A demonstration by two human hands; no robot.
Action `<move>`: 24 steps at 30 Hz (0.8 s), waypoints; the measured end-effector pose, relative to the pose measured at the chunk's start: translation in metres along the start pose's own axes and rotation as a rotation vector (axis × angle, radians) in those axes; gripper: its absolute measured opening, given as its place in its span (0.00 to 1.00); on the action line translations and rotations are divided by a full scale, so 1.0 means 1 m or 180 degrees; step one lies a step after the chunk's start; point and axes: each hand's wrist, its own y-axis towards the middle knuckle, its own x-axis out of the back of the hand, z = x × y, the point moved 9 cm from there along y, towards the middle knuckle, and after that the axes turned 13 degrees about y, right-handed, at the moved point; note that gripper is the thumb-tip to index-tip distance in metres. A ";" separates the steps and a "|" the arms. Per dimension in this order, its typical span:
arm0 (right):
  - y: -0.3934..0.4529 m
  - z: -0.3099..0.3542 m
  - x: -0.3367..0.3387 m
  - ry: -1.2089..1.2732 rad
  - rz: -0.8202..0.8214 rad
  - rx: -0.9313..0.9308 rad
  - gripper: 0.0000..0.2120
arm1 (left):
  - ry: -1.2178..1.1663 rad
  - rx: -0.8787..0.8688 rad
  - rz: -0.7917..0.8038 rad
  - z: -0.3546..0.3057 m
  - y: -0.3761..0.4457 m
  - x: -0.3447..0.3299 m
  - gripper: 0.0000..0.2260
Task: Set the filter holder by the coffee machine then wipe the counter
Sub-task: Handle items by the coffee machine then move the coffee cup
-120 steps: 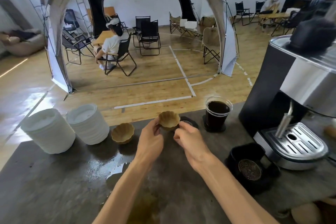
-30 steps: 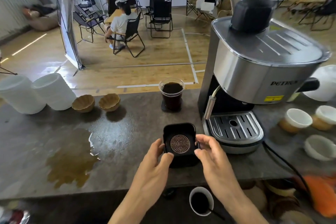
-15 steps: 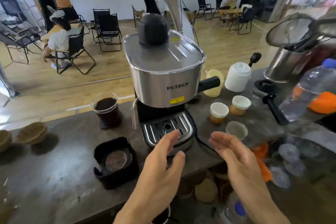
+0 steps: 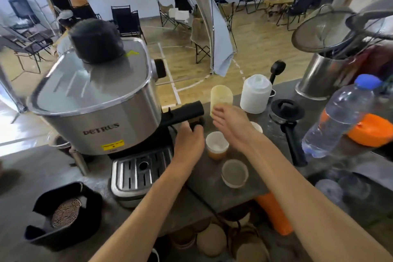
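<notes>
The filter holder (image 4: 187, 112) juts out of the right side of the coffee machine (image 4: 100, 100) as a black handle, level above the counter (image 4: 214, 195) near its far edge. The left hand (image 4: 189, 140) sits just under the end of that handle, fingers curled around something small and dark; what it is cannot be told. The right hand (image 4: 231, 121) is just beside it, fingers loosely spread and holding nothing, in front of a pale yellow cup (image 4: 221, 95).

Between the two wrists stands a white paper cup (image 4: 217, 144), with a lidded cup (image 4: 235, 173) nearer the front edge. A white container (image 4: 256, 93) and a black-lidded glass jug (image 4: 285, 112) stand further right, then a plastic water bottle (image 4: 342, 115). At the front left corner sits a black square tray (image 4: 66, 217) with a patterned disc inside.
</notes>
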 end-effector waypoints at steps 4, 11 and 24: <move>0.037 -0.002 -0.014 -0.0507 -0.0015 -0.0169 0.14 | -0.0072 0.0190 -0.0278 -0.008 0.023 0.001 0.07; 0.069 -0.010 -0.015 -0.0762 0.0040 -0.0203 0.11 | -0.0894 0.0628 -0.0150 0.006 0.050 -0.004 0.06; 0.046 -0.007 0.003 -0.2243 0.0308 -0.0407 0.27 | -0.1888 0.0683 0.0076 0.036 -0.007 -0.013 0.16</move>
